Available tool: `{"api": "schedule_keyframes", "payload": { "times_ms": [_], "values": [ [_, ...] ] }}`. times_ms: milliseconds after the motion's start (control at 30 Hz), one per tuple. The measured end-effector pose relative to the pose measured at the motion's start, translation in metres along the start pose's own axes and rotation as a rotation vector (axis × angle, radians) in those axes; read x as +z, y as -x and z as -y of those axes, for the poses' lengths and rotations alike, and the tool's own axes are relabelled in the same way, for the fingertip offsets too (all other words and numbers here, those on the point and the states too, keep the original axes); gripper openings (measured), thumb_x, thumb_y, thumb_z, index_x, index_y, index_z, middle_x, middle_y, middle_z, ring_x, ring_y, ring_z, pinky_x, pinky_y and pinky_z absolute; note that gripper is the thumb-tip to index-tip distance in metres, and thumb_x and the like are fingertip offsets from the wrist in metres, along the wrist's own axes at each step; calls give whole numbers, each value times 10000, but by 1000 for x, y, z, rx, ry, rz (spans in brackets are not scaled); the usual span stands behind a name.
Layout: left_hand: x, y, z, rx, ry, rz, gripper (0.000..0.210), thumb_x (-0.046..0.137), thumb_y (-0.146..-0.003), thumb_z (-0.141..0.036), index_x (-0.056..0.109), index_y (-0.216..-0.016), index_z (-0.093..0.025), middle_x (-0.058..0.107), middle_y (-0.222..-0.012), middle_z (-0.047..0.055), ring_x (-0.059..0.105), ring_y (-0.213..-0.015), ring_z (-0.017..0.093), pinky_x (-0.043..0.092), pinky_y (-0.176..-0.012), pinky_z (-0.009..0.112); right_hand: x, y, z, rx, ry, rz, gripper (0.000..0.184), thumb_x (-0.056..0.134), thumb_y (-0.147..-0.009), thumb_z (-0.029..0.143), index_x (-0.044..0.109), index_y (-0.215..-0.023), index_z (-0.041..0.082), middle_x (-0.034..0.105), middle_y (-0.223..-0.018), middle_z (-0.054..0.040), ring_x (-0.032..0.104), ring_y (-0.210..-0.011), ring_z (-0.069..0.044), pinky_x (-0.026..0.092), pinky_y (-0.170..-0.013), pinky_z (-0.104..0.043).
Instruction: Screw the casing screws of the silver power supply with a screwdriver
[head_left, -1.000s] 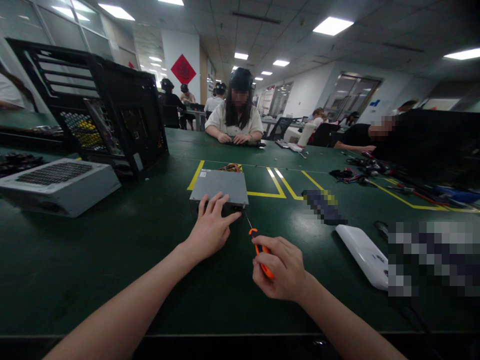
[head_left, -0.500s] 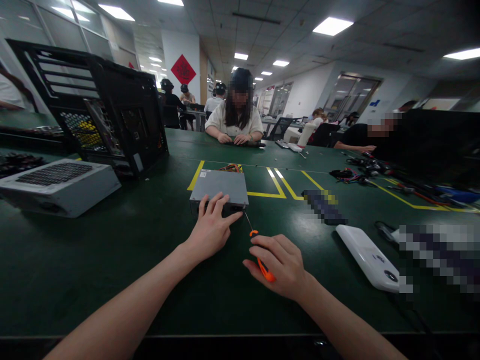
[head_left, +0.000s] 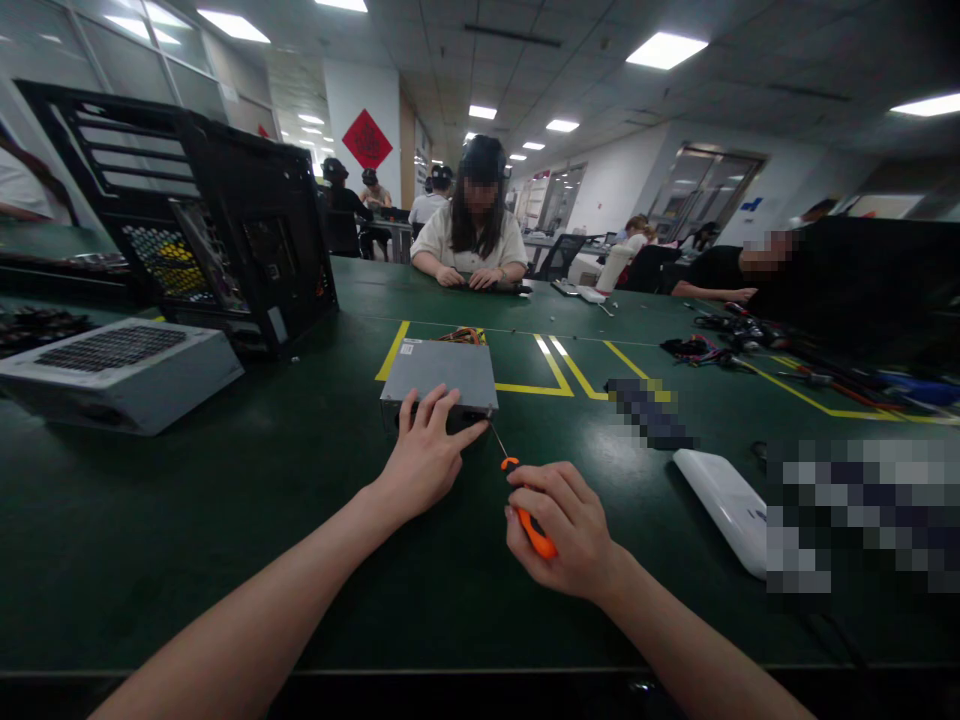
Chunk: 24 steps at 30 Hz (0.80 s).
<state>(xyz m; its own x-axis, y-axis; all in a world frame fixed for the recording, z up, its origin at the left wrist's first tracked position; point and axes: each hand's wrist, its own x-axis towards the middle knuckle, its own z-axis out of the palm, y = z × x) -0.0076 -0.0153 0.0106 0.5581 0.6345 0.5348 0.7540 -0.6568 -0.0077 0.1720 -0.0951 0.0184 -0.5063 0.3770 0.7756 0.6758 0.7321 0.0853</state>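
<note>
A grey metal computer power supply (head_left: pixel 439 370) lies on the green table with coloured cables behind it. My left hand (head_left: pixel 424 455) rests on its near edge, fingers spread over the top and one digit stretched along the front toward the right corner. My right hand (head_left: pixel 566 525) is closed round the orange and black handle of a screwdriver (head_left: pixel 538 535). The screwdriver's thin shaft slants up and left to the near right corner of the power supply, by my left hand's outstretched digit. Whether the tip sits in a screw is too small to tell.
A black computer case (head_left: pixel 225 220) and a second power supply (head_left: pixel 120 375) stand at the left. On the right are a white device (head_left: pixel 720 505), a blurred dark object (head_left: pixel 649 412) and loose cables (head_left: pixel 697 348). Across the table sits a person (head_left: pixel 472 225).
My right hand's fingers and thumb have closed round the screwdriver handle, where the thumb stood apart before. My left hand and the power supply look the same.
</note>
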Motion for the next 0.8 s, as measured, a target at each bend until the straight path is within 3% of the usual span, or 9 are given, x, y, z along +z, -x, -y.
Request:
{"api": "schedule_keyframes", "payload": {
  "times_ms": [400, 567, 800],
  "values": [
    [-2, 1, 0, -6, 23, -7, 447, 543, -750, -157, 549, -1168, -317, 350, -1333, 97, 238, -1283, 310, 140, -1045, 553, -2, 5, -1, -38, -47, -111, 189, 567, -671, 54, 531, -843, 125, 591, -805, -93, 558, -725, -171, 482, -594, -305],
    [-3, 2, 1, 8, 45, -16, 264, 541, -728, -132, 667, -936, -235, 357, -1343, 107, 236, -1289, 312, 140, -1052, 553, 0, 1, 2, -75, -44, -47, 201, 581, -693, 81, 537, -887, 106, 600, -870, -127, 573, -800, -191, 498, -643, -306],
    [-5, 3, 2, 7, 54, -26, 183, 510, -724, -113, 668, -788, -178, 392, -1330, 121, 254, -1286, 304, 157, -1057, 545, 10, -2, 3, -65, -25, 51, 203, 562, -739, 100, 526, -939, 113, 600, -915, -128, 565, -859, -198, 504, -688, -321]
  ]
}}
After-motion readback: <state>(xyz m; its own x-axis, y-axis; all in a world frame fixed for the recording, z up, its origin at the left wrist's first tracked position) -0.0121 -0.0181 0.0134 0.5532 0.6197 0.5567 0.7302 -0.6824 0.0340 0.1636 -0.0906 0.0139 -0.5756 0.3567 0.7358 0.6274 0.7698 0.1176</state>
